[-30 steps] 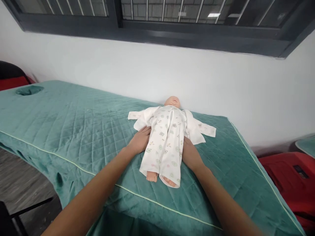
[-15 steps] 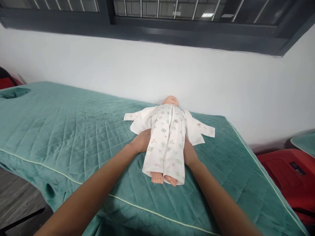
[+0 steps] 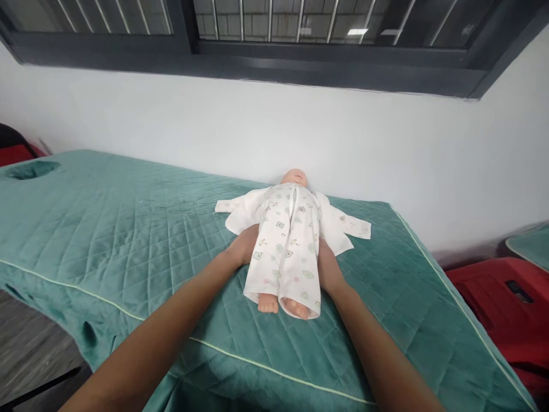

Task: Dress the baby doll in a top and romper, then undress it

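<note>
A baby doll [image 3: 295,176] lies on its back, head toward the wall and bare feet toward me. White printed trousers [image 3: 285,246] cover its legs and front, with the feet showing at the hems. A white top [image 3: 246,212] spreads out beneath, its sleeves stretched to both sides. My left hand [image 3: 247,245] is closed at the left side of the trousers. On the opposite side, my right hand [image 3: 329,266] is closed at the trousers' right edge. The fingertips of both hands are hidden by the cloth and the doll.
A green quilted cover [image 3: 163,240] lies over the bed, with a face hole [image 3: 32,170] at its far left. Behind the bed stands a white wall [image 3: 240,126] below a barred window [image 3: 274,23]. A red chair [image 3: 497,303] stands at the right.
The view has tilted up slightly and shifted a little. Both hands stay at the doll's sides, and the doll and clothes lie nearly the same.
</note>
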`<action>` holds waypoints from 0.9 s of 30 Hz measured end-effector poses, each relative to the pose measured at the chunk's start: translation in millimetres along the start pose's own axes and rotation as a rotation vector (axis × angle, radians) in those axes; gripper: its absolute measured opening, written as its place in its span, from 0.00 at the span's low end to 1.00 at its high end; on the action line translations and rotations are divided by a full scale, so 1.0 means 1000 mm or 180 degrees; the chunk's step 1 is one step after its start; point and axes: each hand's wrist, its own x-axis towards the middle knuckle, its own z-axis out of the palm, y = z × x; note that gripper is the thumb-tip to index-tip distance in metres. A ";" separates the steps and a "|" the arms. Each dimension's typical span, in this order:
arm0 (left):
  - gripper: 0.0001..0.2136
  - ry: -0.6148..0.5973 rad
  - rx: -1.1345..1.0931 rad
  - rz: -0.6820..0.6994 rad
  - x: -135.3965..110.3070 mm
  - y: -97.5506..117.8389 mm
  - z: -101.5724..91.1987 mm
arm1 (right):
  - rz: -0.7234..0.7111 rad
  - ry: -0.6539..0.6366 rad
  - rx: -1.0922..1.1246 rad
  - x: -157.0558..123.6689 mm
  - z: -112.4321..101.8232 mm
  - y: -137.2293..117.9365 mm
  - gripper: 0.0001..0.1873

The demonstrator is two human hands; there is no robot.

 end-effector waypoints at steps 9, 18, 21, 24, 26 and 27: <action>0.13 0.0067 -0.0049 0.0036 -0.001 0.004 -0.002 | -0.0020 -0.0249 0.0202 -0.006 -0.005 0.002 0.18; 0.12 0.0083 -0.0022 0.0189 0.001 0.001 0.002 | 0.0070 -0.0034 -0.0069 -0.002 0.008 0.004 0.28; 0.12 0.0103 0.0013 0.0165 0.001 0.001 0.003 | 0.0424 0.0007 -0.0130 0.001 0.015 0.004 0.28; 0.13 0.0150 -0.0124 0.0125 -0.001 0.004 0.001 | 0.0652 0.0078 -0.0137 0.003 0.019 0.004 0.27; 0.14 0.0173 -0.0207 0.0138 -0.002 0.004 0.001 | 0.0640 0.0119 -0.0130 0.003 0.019 0.004 0.30; 0.15 0.0186 -0.0216 0.0141 -0.002 0.003 0.002 | 0.0586 0.0085 -0.0107 0.002 0.019 0.005 0.31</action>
